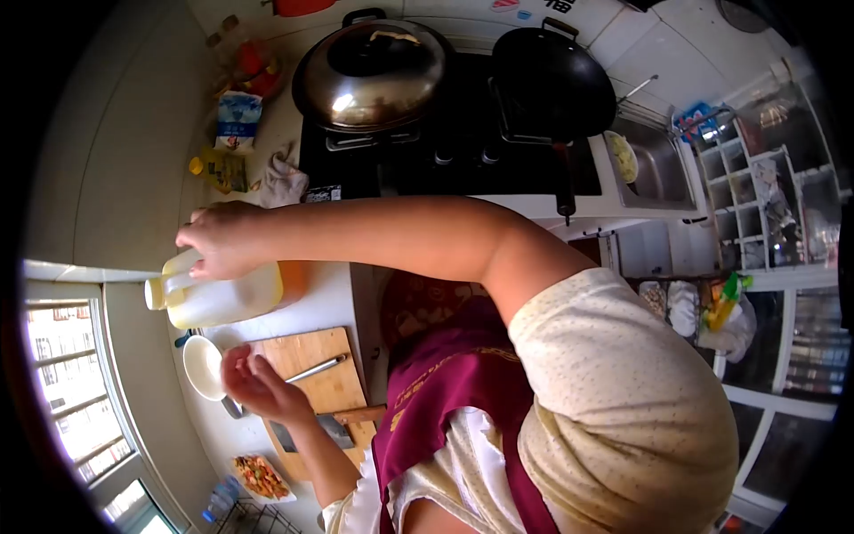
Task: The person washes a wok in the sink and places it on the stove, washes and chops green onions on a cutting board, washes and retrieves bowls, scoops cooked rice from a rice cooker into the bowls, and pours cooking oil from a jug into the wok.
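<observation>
My right hand (222, 238) is closed round the handle of a large pale plastic jug (227, 301) with a yellowish cap, over the left part of the counter. Below it in the view, my left hand (265, 384) has its fingers apart and slightly curled. It is beside a white bowl (204, 368) and overlaps the bowl's rim; whether it touches the rim is unclear. A wooden cutting board (311, 351) lies near this hand, with a metal-handled utensil (320, 367) and a wooden-handled cleaver (334, 431) on it.
The stove (427, 178) holds a lidded pan (382, 76) and a black wok (551, 84). A sink (663, 165) is at the right. A yellow-capped bottle (222, 169), a packet (238, 120) and a cloth (283, 181) stand by the wall. A plate of food (261, 478) is at the lower left.
</observation>
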Tool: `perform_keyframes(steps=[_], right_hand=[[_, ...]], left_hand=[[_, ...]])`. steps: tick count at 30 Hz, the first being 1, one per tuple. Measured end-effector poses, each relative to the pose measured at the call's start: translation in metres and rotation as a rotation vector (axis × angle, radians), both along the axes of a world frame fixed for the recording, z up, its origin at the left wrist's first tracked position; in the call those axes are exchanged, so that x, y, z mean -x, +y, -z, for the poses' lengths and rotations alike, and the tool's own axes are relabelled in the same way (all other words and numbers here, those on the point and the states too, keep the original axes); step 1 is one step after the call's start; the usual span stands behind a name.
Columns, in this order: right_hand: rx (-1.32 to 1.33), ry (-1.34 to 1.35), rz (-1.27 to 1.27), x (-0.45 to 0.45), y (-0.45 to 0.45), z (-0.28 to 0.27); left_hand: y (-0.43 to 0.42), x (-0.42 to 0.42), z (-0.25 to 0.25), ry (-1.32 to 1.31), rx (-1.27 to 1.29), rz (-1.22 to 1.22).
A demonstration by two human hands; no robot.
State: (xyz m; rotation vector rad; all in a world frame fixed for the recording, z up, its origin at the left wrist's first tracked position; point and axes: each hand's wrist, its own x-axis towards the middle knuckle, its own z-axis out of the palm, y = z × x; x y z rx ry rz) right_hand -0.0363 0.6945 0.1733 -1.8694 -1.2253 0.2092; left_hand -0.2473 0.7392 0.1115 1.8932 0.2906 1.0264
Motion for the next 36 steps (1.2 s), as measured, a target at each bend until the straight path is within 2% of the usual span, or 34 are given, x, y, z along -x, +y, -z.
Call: perform_keyframes(steps=[1,2,3,4,5,6,7,8,9,10,11,12,13,14,16,18,20,23,26,28,30,32,36], right_hand=[[-0.112,-0.081,0.055,-0.005,-0.038,0.002],[-0.164,0.013,0.112,-0.013,-0.089,-0.001],[-0.194,0.224,0.209,-0.016,-0.148,-0.008],[-0.220,0.195,0.437,-0.018,-0.207,-0.003],[-0.240,0.171,0.787,-0.017,-0.264,0.000],[-0.205,0.132,1.041,-0.011,-0.324,0.009],[-0.247,0.105,1.245,-0.008,-0.380,0.040],[-0.308,0.194,1.394,-0.001,-0.421,0.062],[-0.368,0.417,1.387,0.009,-0.454,0.088],[-0.395,0.811,1.411,0.018,-0.456,0.081],[-0.311,1.089,1.238,0.018,-0.464,0.083],[-0.505,1.388,0.911,0.009,-0.477,0.115],[-0.536,1.589,0.763,0.006,-0.474,0.104],[-0.453,1.711,0.547,-0.012,-0.488,0.139],[-0.535,1.581,0.696,-0.021,-0.474,0.115],[-0.481,1.553,0.641,-0.025,-0.482,0.100],[-0.583,1.583,0.537,-0.031,-0.494,0.090],[-0.571,1.630,0.473,-0.033,-0.522,0.065],[-0.558,1.608,0.394,-0.028,-0.538,0.082],[-0.650,1.536,0.465,-0.018,-0.532,0.094],[-0.672,1.577,0.438,-0.003,-0.532,0.092],[-0.661,1.567,0.333,0.009,-0.534,0.104],[-0.656,1.486,0.324,0.035,-0.522,0.088]], left_hand=[[-0.030,-0.009,-0.004,0.003,0.055,0.161],[-0.049,-0.015,0.001,0.178,0.061,0.322],[-0.073,-0.024,0.007,0.304,0.218,0.529],[-0.103,-0.039,-0.004,0.468,0.507,0.766],[-0.131,-0.059,0.001,0.520,0.729,0.985],[-0.158,-0.076,0.009,0.601,0.824,1.127],[-0.188,-0.092,0.018,0.705,1.000,1.187],[-0.218,-0.110,0.022,0.816,1.047,1.228],[-0.248,-0.129,0.028,0.898,1.162,1.286],[-0.278,-0.150,0.030,0.999,1.276,1.327],[-0.307,-0.168,0.029,1.045,1.341,1.342],[-0.333,-0.184,0.029,1.091,1.404,1.352],[-0.350,-0.196,0.040,1.093,1.415,1.355],[-0.363,-0.203,0.052,1.100,1.430,1.354],[-0.386,-0.209,0.046,1.034,1.553,1.143],[-0.390,-0.216,0.046,1.081,1.624,1.165],[-0.409,-0.216,0.016,1.004,1.582,1.057],[-0.446,-0.218,-0.027,1.005,1.546,0.973],[-0.461,-0.207,-0.022,1.009,1.474,0.993],[-0.464,-0.193,-0.023,1.014,1.458,0.954],[-0.462,-0.179,-0.015,1.005,1.439,0.962],[-0.461,-0.164,-0.015,1.002,1.420,0.955],[-0.448,-0.138,-0.010,0.975,1.365,0.970]])
